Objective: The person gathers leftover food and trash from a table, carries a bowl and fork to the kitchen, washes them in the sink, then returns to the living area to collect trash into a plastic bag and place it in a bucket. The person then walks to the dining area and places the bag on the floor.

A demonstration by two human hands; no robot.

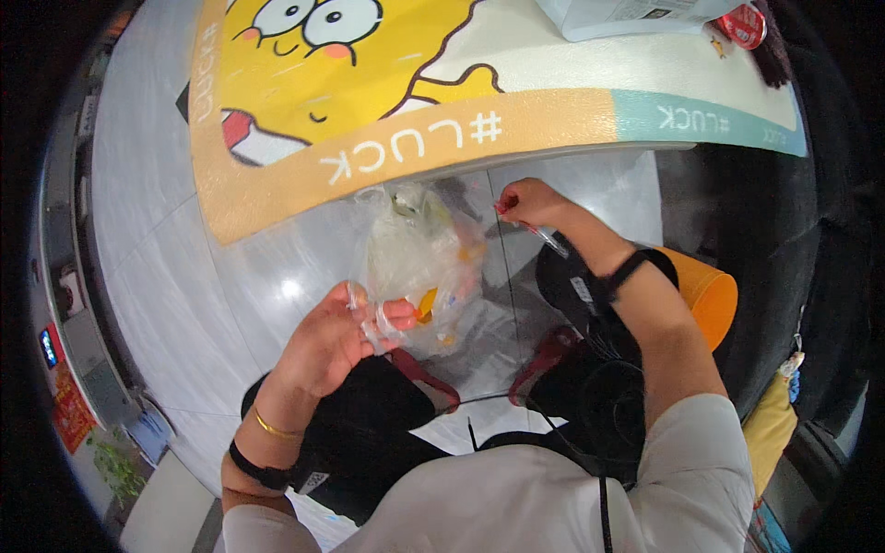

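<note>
A thin, translucent plastic bag (408, 252) hangs in front of me over the tiled floor. Light, crumpled contents show through it, with orange and yellow pieces low down. My left hand (328, 349) holds the bag by stretched plastic looped around its fingers, palm turned up. To the right of the bag and apart from it, my right hand (536, 202) pinches something small and red at the fingertips. A narrow clear plastic strip (551, 242) hangs below that hand; whether it joins the red piece is hard to tell.
Ahead stands a table with a cartoon-printed cover (415, 148) bearing writing. On it are a pale pouch (622, 21) and a red drink can (743, 26). An orange cylindrical object (712, 307) is beside my right knee. Grey floor tiles (173, 228) extend left.
</note>
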